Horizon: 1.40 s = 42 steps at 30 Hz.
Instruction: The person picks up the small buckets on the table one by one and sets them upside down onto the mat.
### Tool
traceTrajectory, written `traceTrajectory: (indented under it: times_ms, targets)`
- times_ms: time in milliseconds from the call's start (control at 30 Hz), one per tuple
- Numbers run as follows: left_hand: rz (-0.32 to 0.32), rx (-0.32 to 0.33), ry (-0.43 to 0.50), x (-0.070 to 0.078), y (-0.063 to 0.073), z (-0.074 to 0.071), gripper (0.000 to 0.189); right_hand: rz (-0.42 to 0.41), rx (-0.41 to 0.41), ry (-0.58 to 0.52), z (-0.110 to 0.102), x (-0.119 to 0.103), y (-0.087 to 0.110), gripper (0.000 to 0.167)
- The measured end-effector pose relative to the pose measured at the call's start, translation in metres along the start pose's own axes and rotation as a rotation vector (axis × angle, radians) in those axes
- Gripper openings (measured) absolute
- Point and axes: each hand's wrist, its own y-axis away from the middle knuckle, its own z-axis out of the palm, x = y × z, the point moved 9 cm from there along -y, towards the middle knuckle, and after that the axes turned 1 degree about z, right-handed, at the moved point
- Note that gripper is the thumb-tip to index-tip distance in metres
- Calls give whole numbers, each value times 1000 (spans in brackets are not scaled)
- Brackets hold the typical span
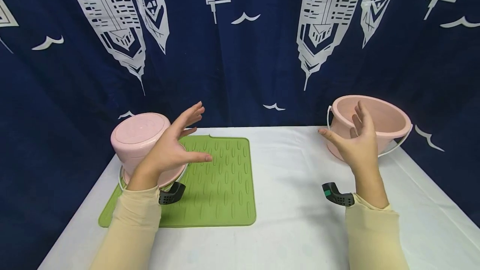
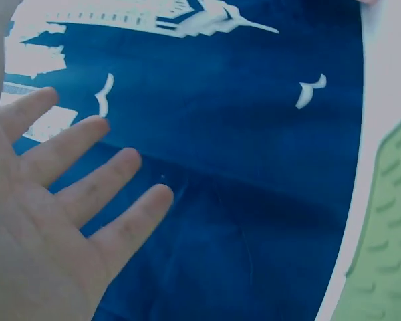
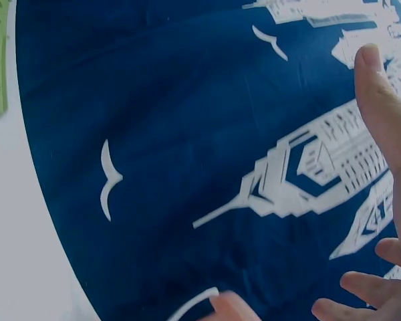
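In the head view a pink bucket (image 1: 140, 130) stands upside down on a green ridged mat (image 1: 225, 191), its white handle hanging by the rim. My left hand (image 1: 163, 153) is raised in front of it, thumb apart from the straight fingers, holding nothing; it hides part of that bucket. A second pink bucket (image 1: 393, 122) stands upright at the right, white handle lowered. Before it my right hand (image 1: 361, 149) is up, palm turned inward and thumb spread, with nothing in its grasp. The left wrist view shows the left hand (image 2: 60, 200) with fingers spread.
A white cloth (image 1: 288, 203) covers the table. Behind it hangs a dark blue curtain (image 1: 240, 66) printed with white buildings and birds. Each wrist wears a black device, the left one (image 1: 171, 193) near the mat and the right one (image 1: 337, 195) above the cloth.
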Motion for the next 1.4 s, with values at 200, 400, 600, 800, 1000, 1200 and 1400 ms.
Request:
traceTrajectory:
  times_ms: [200, 400, 600, 800, 1000, 1200, 1400]
  targets:
    - [-7, 14, -16, 12, 2, 24, 117, 47, 147, 35, -25, 13, 0, 112]
    - [-18, -21, -21, 13, 5, 38, 118, 43, 270, -2, -42, 22, 1, 114]
    - [-41, -32, -19, 11, 8, 37, 119, 65, 392, -38, -55, 33, 1, 114]
    - [-26, -49, -35, 15, 8, 36, 118, 215, 470, -156, -65, 60, 4, 121]
    - [-31, -69, -43, 16, 8, 38, 119, 234, 479, -239, -65, 77, 2, 120]
    - [-42, -80, -53, 13, 8, 40, 120, 220, 443, -335, -62, 81, -3, 121]
    - [-48, -84, -68, 13, 9, 40, 121, 155, 402, -374, -60, 75, -6, 121]
